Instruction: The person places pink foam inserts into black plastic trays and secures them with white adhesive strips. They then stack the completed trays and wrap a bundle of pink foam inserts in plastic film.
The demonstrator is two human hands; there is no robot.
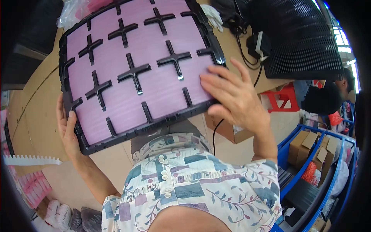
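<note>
A wide black plastic tray [151, 125] with raised cross-shaped dividers is tilted in front of me, its near edge over my lap. A smooth pink-purple sheet or panel [150, 50] shows between the dividers. At the tray's near left corner, my left hand [68, 129] grips the rim, thumb on top and the other fingers along the outer side. My right hand [241, 96] rests at the right near side, fingers spread; the fingertips touch the pink-purple surface and the rim. What supports the tray from below is hidden.
Brown cardboard [34, 100] covers the table. Far right stands a stack of black ribbed trays [297, 42], beside cables and a white plug [263, 44]. A white toothed strip [33, 160] lies left. A blue rack [288, 154] and red stool [284, 98] stand right, near another person [322, 98].
</note>
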